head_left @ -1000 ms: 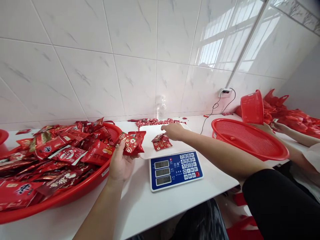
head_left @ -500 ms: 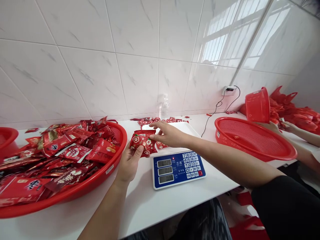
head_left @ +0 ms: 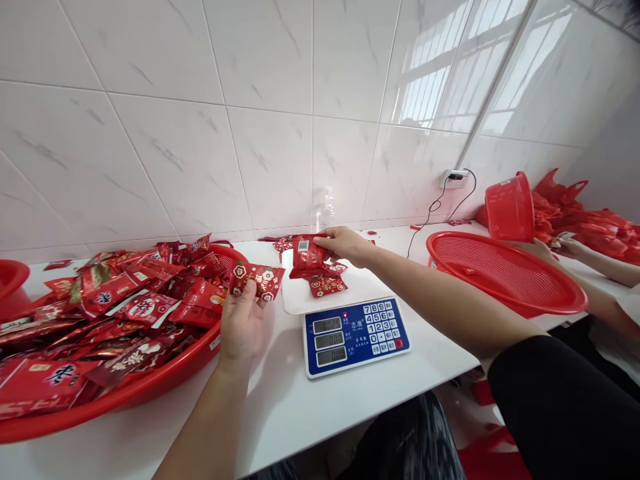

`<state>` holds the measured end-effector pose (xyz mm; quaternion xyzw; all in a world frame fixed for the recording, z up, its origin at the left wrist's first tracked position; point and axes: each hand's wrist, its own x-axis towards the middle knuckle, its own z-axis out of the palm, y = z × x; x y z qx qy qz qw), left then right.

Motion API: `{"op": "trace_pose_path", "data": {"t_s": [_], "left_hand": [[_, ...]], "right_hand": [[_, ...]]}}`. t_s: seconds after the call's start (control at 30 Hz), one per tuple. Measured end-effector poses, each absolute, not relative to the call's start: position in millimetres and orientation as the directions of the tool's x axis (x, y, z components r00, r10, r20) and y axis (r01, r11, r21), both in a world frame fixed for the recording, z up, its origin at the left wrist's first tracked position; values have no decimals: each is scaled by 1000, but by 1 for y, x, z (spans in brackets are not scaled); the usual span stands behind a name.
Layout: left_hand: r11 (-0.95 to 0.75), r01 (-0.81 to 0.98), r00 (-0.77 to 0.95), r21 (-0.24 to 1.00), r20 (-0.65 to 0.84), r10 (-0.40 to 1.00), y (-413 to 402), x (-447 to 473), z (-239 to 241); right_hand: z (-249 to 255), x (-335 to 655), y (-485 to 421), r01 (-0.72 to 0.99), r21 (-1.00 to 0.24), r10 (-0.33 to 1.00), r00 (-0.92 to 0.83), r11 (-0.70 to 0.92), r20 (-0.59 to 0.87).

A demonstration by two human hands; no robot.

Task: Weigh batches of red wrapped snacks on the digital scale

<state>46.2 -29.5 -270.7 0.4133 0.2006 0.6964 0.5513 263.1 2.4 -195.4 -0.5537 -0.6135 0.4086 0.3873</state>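
My left hand (head_left: 245,320) is closed on a red flowered snack packet (head_left: 261,280), held near the rim of the full basket. Over the scale's white pan (head_left: 295,297), my right hand (head_left: 343,243) pinches another red packet (head_left: 306,257) by its edge, a pale label facing me. Beneath that packet, a flowered packet (head_left: 329,285) lies on the pan. The digital scale (head_left: 357,337) has a blue front panel with three displays and a keypad.
A red basket (head_left: 200,357) heaped with red snack packets stands at left. On the right are a wide red basket (head_left: 505,273), a tilted red basket (head_left: 509,207) and a co-worker's hands (head_left: 570,248). A cable (head_left: 417,233) runs down from the wall socket (head_left: 454,179).
The packets held together have parted. My right hand has carried one over the scale pan, while my left hand has drawn the other slightly left.
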Motion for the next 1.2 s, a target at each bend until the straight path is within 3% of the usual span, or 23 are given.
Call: {"op": "trace_pose_path", "data": {"t_s": [0.13, 0.27, 0.37, 0.47, 0.7, 0.93, 1.03, 1.2], "left_hand": [[-338, -600, -72, 725, 372, 925, -28, 45, -270], [-316, -607, -73, 729, 345, 936, -28, 45, -271], [-305, -597, -73, 742, 329, 942, -29, 46, -272], [-298, -587, -59, 753, 327, 943, -29, 47, -273], [-285, -578, -37, 764, 324, 945, -29, 49, -273], [-287, -590, -29, 755, 336, 942, -30, 49, -273], [-281, -584, -32, 762, 324, 945, -29, 48, -273], [-280, -583, -22, 763, 330, 944, -31, 50, -272]], "right_hand": [[-207, 270, 8, 548, -836, 997, -77, 31, -14], [-220, 277, -3, 813, -542, 976, -202, 212, 79], [-229, 284, -10, 865, -365, 936, -346, 343, 60], [-235, 292, -11, 892, -275, 930, -367, 359, 25], [-240, 297, -13, 854, -275, 897, -425, 441, 121], [-245, 284, -6, 899, -193, 918, -396, 393, 20], [-239, 285, -12, 901, -230, 929, -368, 367, 43], [-237, 293, -38, 815, -298, 863, -500, 497, 72]]}}
